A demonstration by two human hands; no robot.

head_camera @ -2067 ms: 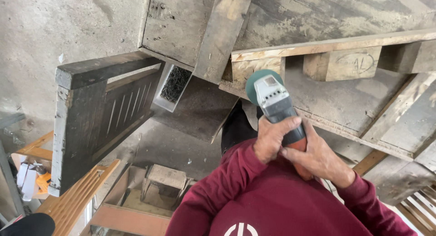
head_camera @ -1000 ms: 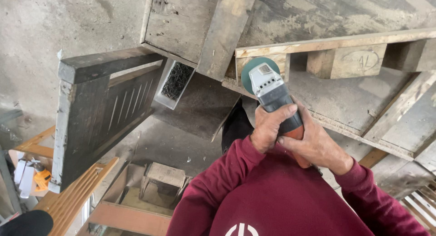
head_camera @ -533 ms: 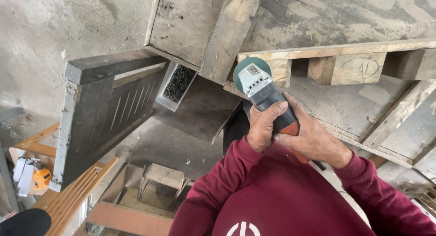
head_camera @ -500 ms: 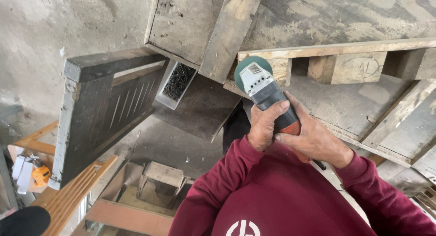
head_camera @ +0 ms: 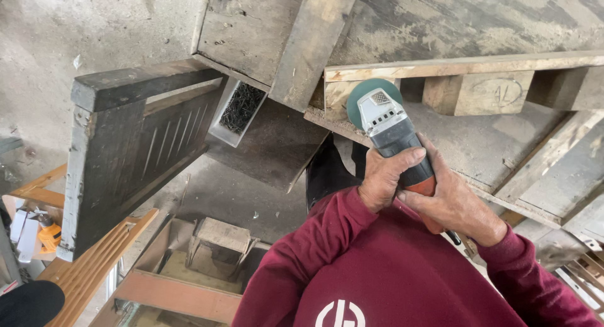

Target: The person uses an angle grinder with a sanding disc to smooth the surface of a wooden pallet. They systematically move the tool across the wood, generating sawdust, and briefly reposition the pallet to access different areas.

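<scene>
Both my hands grip an angle grinder (head_camera: 394,135) with a grey head, dark body and orange rear. My left hand (head_camera: 388,177) wraps the body from the left. My right hand (head_camera: 454,204) holds the orange rear end from the right. Its green sanding disc (head_camera: 365,94) rests against a pale wooden block (head_camera: 335,93) of a pallet (head_camera: 478,132). My maroon sleeves fill the lower middle of the view.
A dark slatted wooden frame (head_camera: 126,151) stands at left. A box of dark nails (head_camera: 238,110) sits behind it. Weathered boards (head_camera: 302,37) lie at the top. Orange wooden slats (head_camera: 94,264) and a crate (head_camera: 201,264) are at lower left.
The grinder and both hands have shifted to the right along the pallet edge, off the block's left end. The grip is unchanged.
</scene>
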